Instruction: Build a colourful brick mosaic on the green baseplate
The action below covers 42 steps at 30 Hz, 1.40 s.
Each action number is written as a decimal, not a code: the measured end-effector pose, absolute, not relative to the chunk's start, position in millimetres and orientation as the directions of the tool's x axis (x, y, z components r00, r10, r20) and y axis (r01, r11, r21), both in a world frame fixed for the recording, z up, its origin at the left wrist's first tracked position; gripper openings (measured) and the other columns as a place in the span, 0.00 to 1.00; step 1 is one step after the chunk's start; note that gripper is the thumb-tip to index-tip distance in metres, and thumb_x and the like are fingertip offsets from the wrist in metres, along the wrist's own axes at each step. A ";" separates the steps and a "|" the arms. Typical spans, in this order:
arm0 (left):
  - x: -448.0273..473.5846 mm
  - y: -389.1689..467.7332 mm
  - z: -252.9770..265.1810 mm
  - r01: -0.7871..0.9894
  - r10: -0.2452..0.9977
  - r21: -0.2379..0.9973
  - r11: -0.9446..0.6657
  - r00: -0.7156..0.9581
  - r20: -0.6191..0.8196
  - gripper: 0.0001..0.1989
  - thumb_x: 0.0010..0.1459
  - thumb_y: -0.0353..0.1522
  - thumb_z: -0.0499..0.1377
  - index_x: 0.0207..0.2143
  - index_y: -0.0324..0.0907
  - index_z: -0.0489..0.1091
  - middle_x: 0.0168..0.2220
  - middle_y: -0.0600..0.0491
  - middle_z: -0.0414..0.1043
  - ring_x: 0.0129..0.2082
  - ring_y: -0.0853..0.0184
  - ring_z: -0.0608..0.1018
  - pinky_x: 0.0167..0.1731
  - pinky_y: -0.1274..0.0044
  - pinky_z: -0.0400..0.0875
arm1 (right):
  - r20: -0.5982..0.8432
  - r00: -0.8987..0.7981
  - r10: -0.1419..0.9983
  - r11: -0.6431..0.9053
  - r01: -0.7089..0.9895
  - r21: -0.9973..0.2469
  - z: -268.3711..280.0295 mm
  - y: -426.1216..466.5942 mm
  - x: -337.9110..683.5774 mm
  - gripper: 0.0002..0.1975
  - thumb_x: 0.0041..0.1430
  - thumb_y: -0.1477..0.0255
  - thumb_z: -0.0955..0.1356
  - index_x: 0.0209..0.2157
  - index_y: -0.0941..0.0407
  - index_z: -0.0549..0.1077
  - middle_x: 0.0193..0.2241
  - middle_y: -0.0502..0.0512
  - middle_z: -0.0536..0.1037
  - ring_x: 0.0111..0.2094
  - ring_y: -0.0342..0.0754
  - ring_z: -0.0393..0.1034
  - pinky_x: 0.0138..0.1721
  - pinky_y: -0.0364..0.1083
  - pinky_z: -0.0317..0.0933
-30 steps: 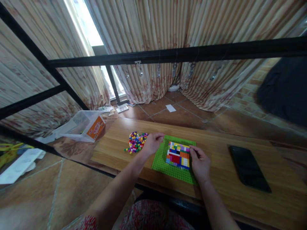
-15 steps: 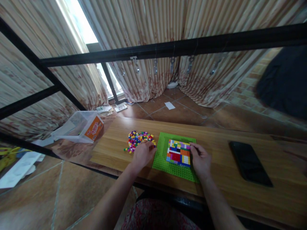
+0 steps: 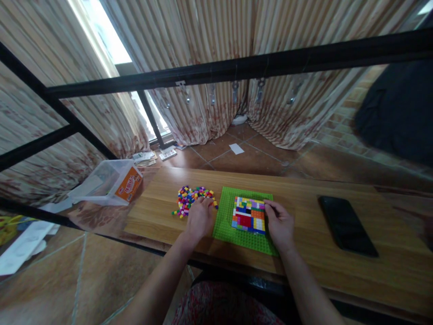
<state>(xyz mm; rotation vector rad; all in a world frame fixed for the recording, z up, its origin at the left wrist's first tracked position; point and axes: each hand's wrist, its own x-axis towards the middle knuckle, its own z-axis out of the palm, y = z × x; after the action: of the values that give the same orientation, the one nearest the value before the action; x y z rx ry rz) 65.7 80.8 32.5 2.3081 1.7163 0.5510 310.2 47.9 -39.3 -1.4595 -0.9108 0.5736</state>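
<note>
A green studded baseplate [image 3: 226, 221] lies on the wooden table, bearing a flat, many-coloured block of small toy bricks [image 3: 245, 220]. At that block's upper right corner, my right hand [image 3: 280, 224] has thumb and forefinger pinched together; whatever is between the tips is too small to make out. A loose heap of small coloured bricks [image 3: 185, 198] sits left of the baseplate. My left hand [image 3: 199, 218] rests over the heap's right side, fingers curled down and drawn together among the bricks. Its fingertips are partly hidden, so any brick in them cannot be named.
A black phone [image 3: 347, 225] lies on the table [image 3: 304, 212] to the right. Beyond the table's left end is a clear plastic box with an orange label [image 3: 129, 184]. A black metal bar [image 3: 216, 74] with hooks crosses behind the table, before striped curtains [image 3: 216, 27].
The view has shifted slightly. My left hand has drawn a little left, farther over the brick heap. My right hand stays at the block's upper right corner.
</note>
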 end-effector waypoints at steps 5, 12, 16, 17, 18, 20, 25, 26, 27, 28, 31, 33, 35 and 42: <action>64.1 81.0 39.3 0.773 0.955 0.561 -0.296 0.227 0.190 0.12 0.62 0.28 0.46 0.34 0.41 0.69 0.33 0.51 0.73 0.34 0.65 0.74 0.36 0.75 0.66 | 0.161 0.548 0.821 0.066 0.189 -0.980 -35.9 46.5 310.0 0.15 0.54 0.59 0.67 0.36 0.55 0.78 0.36 0.57 0.79 0.38 0.51 0.72 0.44 0.52 0.65; 67.1 79.1 36.1 0.734 0.973 0.640 -0.228 0.184 0.136 0.11 0.61 0.29 0.49 0.36 0.43 0.71 0.31 0.55 0.75 0.31 0.68 0.75 0.32 0.79 0.64 | 0.179 0.547 0.818 0.070 0.214 -0.974 -32.3 45.7 309.0 0.16 0.54 0.58 0.67 0.36 0.55 0.78 0.36 0.57 0.79 0.38 0.51 0.72 0.43 0.52 0.66; 66.8 80.4 32.0 0.737 0.980 0.646 -0.201 0.151 0.132 0.12 0.60 0.28 0.49 0.38 0.43 0.72 0.33 0.54 0.77 0.33 0.68 0.77 0.34 0.79 0.66 | 0.183 0.543 0.820 0.074 0.216 -0.973 -32.3 46.1 309.3 0.16 0.54 0.58 0.67 0.35 0.55 0.78 0.36 0.57 0.79 0.38 0.51 0.72 0.43 0.52 0.66; 66.4 80.9 31.6 0.749 0.979 0.631 -0.201 0.155 0.128 0.12 0.60 0.28 0.49 0.38 0.43 0.73 0.33 0.53 0.77 0.33 0.67 0.77 0.34 0.79 0.66 | 0.179 0.541 0.822 0.071 0.214 -0.974 -32.2 46.1 309.3 0.16 0.54 0.58 0.67 0.35 0.55 0.78 0.36 0.57 0.79 0.38 0.51 0.72 0.43 0.52 0.66; 65.9 81.4 31.3 0.765 0.979 0.610 -0.206 0.165 0.123 0.12 0.60 0.28 0.50 0.37 0.43 0.73 0.33 0.53 0.77 0.33 0.67 0.77 0.34 0.78 0.66 | 0.174 0.541 0.823 0.068 0.211 -0.975 -31.9 46.1 309.3 0.16 0.54 0.58 0.67 0.35 0.55 0.78 0.36 0.57 0.79 0.38 0.51 0.72 0.44 0.52 0.65; 64.3 82.3 30.2 0.804 0.975 0.551 -0.223 0.191 0.115 0.12 0.61 0.28 0.49 0.36 0.43 0.73 0.33 0.53 0.77 0.32 0.67 0.77 0.33 0.78 0.65 | 0.165 0.542 0.824 0.060 0.206 -0.977 -31.3 45.9 309.0 0.16 0.54 0.58 0.67 0.35 0.55 0.78 0.36 0.57 0.79 0.38 0.51 0.72 0.44 0.52 0.65; 58.8 82.9 21.7 0.877 0.964 0.402 -0.262 0.216 0.156 0.13 0.64 0.31 0.49 0.40 0.45 0.73 0.38 0.51 0.78 0.37 0.65 0.78 0.36 0.76 0.67 | 0.171 0.550 0.818 0.071 0.200 -0.977 -29.6 45.7 308.2 0.16 0.54 0.59 0.67 0.35 0.56 0.78 0.36 0.57 0.79 0.38 0.50 0.72 0.43 0.52 0.65; 57.8 82.7 19.6 0.880 0.960 0.388 -0.274 0.226 0.166 0.12 0.64 0.32 0.49 0.40 0.45 0.73 0.39 0.51 0.78 0.38 0.65 0.78 0.37 0.76 0.67 | 0.173 0.548 0.818 0.072 0.201 -0.977 -29.2 45.6 308.1 0.16 0.54 0.59 0.67 0.35 0.56 0.78 0.36 0.57 0.79 0.37 0.51 0.72 0.43 0.51 0.65; 56.8 82.5 17.6 0.878 0.956 0.383 -0.286 0.235 0.176 0.12 0.64 0.32 0.50 0.41 0.45 0.73 0.40 0.51 0.77 0.39 0.65 0.78 0.37 0.76 0.68 | 0.175 0.546 0.819 0.072 0.205 -0.976 -28.7 45.4 308.1 0.16 0.54 0.59 0.67 0.35 0.56 0.78 0.36 0.57 0.79 0.37 0.51 0.72 0.43 0.51 0.65; 55.9 82.3 15.7 0.873 0.952 0.386 -0.298 0.243 0.186 0.12 0.64 0.32 0.50 0.41 0.45 0.73 0.41 0.51 0.77 0.39 0.65 0.77 0.38 0.76 0.68 | 0.177 0.545 0.820 0.070 0.211 -0.975 -28.2 45.3 308.0 0.16 0.54 0.59 0.67 0.35 0.56 0.78 0.36 0.57 0.79 0.37 0.51 0.72 0.43 0.51 0.65; 53.3 82.2 11.4 0.841 0.939 0.424 -0.336 0.263 0.223 0.11 0.63 0.30 0.51 0.41 0.46 0.73 0.43 0.52 0.77 0.42 0.66 0.77 0.42 0.76 0.69 | 0.186 0.547 0.816 0.068 0.228 -0.971 -27.1 44.8 308.0 0.15 0.54 0.59 0.67 0.35 0.55 0.78 0.36 0.57 0.79 0.38 0.51 0.72 0.43 0.52 0.65; 51.8 82.6 9.4 0.822 0.932 0.446 -0.355 0.270 0.243 0.11 0.62 0.30 0.52 0.40 0.46 0.73 0.43 0.52 0.76 0.43 0.66 0.77 0.44 0.76 0.69 | 0.188 0.545 0.817 0.069 0.230 -0.971 -27.2 44.7 308.2 0.16 0.54 0.59 0.67 0.35 0.55 0.78 0.36 0.57 0.79 0.38 0.51 0.72 0.43 0.52 0.65; 50.8 83.2 8.6 0.810 0.930 0.465 -0.357 0.260 0.260 0.10 0.62 0.29 0.52 0.39 0.46 0.74 0.44 0.52 0.76 0.44 0.66 0.76 0.45 0.75 0.69 | 0.187 0.540 0.821 0.071 0.229 -0.971 -28.0 45.0 308.4 0.16 0.54 0.59 0.67 0.35 0.55 0.78 0.36 0.57 0.79 0.38 0.51 0.72 0.43 0.52 0.65; 65.2 87.8 20.2 0.696 0.926 0.615 -0.371 0.232 0.297 0.08 0.60 0.29 0.55 0.34 0.43 0.75 0.37 0.52 0.76 0.38 0.68 0.76 0.41 0.77 0.70 | 0.186 0.542 0.820 0.070 0.229 -0.971 -30.3 46.3 309.3 0.16 0.54 0.59 0.67 0.35 0.55 0.78 0.36 0.57 0.79 0.37 0.50 0.72 0.42 0.52 0.66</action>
<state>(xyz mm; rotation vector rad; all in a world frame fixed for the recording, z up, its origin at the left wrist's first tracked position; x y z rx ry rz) 65.2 87.8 20.2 2.1579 1.5001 0.9028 309.3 46.3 -30.3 -1.4732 -0.9522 0.5654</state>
